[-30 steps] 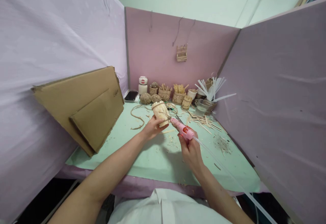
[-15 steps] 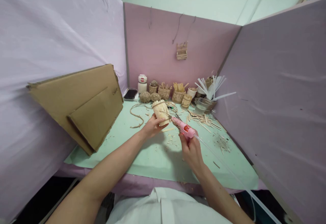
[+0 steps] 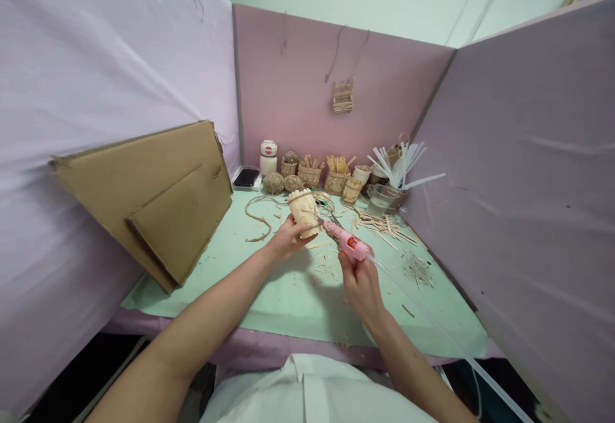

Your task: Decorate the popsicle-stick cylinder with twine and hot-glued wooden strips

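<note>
My left hand is closed round the lower part of a pale wooden cup, which tilts a little above the table. Twine runs round the cup near its top and lower down. A pink hot glue gun is gripped in my right hand, with its nozzle at the cup's lower right side. Whether the nozzle touches the cup I cannot tell. From the gun's rear a long clear glue stick trails down to the right.
On the green tabletop lie wood scraps and a twine length. Behind stand a white jar, twine balls, stick-filled baskets and glue sticks. Cardboard leans left; a phone lies behind.
</note>
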Demonstrator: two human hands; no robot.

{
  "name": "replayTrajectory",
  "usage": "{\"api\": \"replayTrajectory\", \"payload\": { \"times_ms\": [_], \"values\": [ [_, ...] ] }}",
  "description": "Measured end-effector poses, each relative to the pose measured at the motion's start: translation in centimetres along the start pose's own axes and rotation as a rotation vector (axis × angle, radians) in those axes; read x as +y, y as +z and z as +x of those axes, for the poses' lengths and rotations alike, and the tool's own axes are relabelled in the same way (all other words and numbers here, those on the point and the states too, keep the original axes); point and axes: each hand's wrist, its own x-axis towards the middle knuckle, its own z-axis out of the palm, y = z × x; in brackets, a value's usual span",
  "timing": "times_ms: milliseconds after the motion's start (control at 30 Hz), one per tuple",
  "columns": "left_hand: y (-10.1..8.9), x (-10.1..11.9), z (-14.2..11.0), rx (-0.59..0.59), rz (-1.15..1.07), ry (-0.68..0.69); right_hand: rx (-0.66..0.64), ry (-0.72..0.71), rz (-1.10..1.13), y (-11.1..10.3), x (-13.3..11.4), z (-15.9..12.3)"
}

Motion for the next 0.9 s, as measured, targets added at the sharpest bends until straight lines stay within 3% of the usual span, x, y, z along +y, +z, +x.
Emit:
{"api": "replayTrajectory", "payload": {
  "times_ms": [700,900],
  "values": [
    [-0.2,-0.2,0.3,-0.014,0.031,0.014,-0.016,0.003,-0.017,-0.4,-0.6,0.2],
    [-0.7,-0.7,0.8,-0.037,0.087,0.101,-0.043,0.131,0.088,-1.2,-1.2,0.5]
  ]
}}
